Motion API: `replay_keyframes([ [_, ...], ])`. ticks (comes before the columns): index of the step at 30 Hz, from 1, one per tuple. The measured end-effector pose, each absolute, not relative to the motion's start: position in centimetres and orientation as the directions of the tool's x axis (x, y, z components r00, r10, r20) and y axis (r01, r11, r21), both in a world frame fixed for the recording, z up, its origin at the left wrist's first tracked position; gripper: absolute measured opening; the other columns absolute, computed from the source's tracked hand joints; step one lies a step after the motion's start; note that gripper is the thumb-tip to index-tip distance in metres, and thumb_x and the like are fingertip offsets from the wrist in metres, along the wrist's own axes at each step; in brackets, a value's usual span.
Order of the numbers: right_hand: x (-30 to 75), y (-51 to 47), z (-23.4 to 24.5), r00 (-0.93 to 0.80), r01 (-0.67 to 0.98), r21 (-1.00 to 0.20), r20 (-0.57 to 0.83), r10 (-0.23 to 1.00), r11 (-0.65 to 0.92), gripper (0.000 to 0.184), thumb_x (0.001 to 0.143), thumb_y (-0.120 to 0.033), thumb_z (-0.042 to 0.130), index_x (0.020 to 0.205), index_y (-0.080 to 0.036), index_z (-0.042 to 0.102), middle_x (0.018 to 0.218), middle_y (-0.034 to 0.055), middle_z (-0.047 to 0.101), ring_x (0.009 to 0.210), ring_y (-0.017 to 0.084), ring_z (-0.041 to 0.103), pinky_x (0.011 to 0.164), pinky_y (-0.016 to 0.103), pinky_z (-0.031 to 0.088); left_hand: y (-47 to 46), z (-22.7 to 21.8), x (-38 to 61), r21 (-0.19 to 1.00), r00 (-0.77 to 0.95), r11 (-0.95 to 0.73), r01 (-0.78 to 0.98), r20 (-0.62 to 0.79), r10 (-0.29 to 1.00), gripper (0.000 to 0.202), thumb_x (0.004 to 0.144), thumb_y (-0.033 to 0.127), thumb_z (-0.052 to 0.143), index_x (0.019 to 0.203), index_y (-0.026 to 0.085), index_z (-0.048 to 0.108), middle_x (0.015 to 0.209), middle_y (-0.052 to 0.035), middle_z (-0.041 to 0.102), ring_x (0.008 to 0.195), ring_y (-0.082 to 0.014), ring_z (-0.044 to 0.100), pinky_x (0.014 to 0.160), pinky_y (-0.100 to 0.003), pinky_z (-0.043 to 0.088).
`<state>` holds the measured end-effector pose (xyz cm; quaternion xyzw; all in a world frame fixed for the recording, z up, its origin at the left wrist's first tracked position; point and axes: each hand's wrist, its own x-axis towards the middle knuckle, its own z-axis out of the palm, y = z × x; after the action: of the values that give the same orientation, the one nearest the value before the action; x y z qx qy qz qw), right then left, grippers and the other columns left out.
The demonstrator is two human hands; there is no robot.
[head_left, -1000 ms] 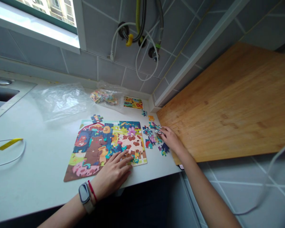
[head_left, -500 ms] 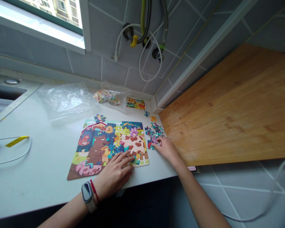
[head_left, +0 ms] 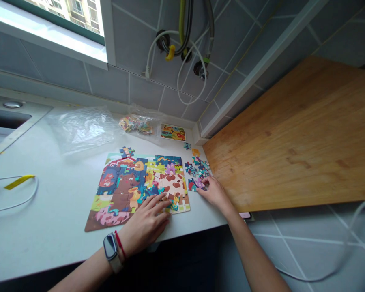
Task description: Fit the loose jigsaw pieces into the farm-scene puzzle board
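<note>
the left hand (head_left: 144,225) lies flat, palm down, on the lower right part of the jigsaw puzzle (head_left: 130,190), its fingers (head_left: 158,200) spread and pressing the assembled pieces; the grip is open and clamped on nothing. a watch (head_left: 110,247) and a red cord sit on that wrist. the puzzle rests flat on the white worktop (head_left: 48,219), mostly assembled, with one small cluster of pieces (head_left: 127,151) jutting at its far edge.

the right hand (head_left: 215,194) rests just right of the puzzle, fingertips (head_left: 202,187) touching the nearest of the loose puzzle pieces (head_left: 197,169), which lie in a small scatter between the puzzle and the wooden board (head_left: 292,134). whether the fingers have pinched a piece or only touch it cannot be told. the board stands to the right of the puzzle, its near corner beside the right wrist.

beyond the puzzle, against the tiled wall, lie a clear plastic bag (head_left: 82,127), a second bag with more pieces (head_left: 136,123) and a small picture card (head_left: 172,132). far to the left of the puzzle, a white cable with a yellow tag (head_left: 18,182) lies on the worktop.
</note>
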<state>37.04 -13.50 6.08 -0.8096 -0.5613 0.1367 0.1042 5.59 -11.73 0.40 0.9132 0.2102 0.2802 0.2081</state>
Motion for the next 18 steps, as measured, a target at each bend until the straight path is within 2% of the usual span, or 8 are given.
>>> replay_keyframes([
  [5,36.9,-14.5,7.1,0.313,0.876,-0.356,-0.097,0.945,-0.327,0.031,0.080,-0.033,0.077,0.108,-0.020,0.073,0.102,0.0084,0.076,0.092,0.027,0.072,0.083,0.038,0.055,-11.8,0.2,5.6,0.497,0.755,-0.826,0.265,0.426,0.499,0.017,0.103,0.020,0.055,0.109,0.024,0.071,0.139,-0.0054,0.069,0.144,-0.0327,0.051,0.114,-0.052,0.045],
  [7,36.9,-14.7,7.4,0.240,0.882,-0.406,-0.053,0.969,-0.240,0.033,0.083,-0.032,0.075,0.114,-0.020,0.073,0.107,0.0083,0.076,0.095,0.026,0.072,0.086,0.038,0.056,-11.7,0.2,5.6,0.486,0.759,-0.833,0.264,0.427,0.491,0.017,0.103,0.020,0.055,0.108,0.024,0.071,0.139,-0.0057,0.069,0.143,-0.0329,0.052,0.113,-0.052,0.046],
  [12,35.7,-13.6,7.2,0.045,0.863,-0.505,0.093,0.995,0.008,0.032,0.089,-0.021,0.069,0.120,-0.023,0.074,0.124,0.0086,0.072,0.117,0.025,0.068,0.103,0.040,0.053,-12.0,0.4,5.7,0.427,0.764,-0.863,0.270,0.450,0.462,0.017,0.103,0.019,0.054,0.106,0.023,0.070,0.135,-0.0053,0.071,0.139,-0.0324,0.056,0.113,-0.052,0.045],
  [18,33.5,-10.0,5.7,-0.007,0.855,-0.516,0.098,0.995,0.057,0.032,0.092,-0.019,0.070,0.122,-0.025,0.077,0.120,0.0081,0.071,0.117,0.024,0.067,0.107,0.040,0.053,-11.3,2.6,5.9,0.370,0.795,-0.891,0.263,0.440,0.418,0.014,0.101,0.024,0.060,0.113,0.025,0.069,0.136,-0.0050,0.070,0.139,-0.0323,0.056,0.115,-0.052,0.045],
])
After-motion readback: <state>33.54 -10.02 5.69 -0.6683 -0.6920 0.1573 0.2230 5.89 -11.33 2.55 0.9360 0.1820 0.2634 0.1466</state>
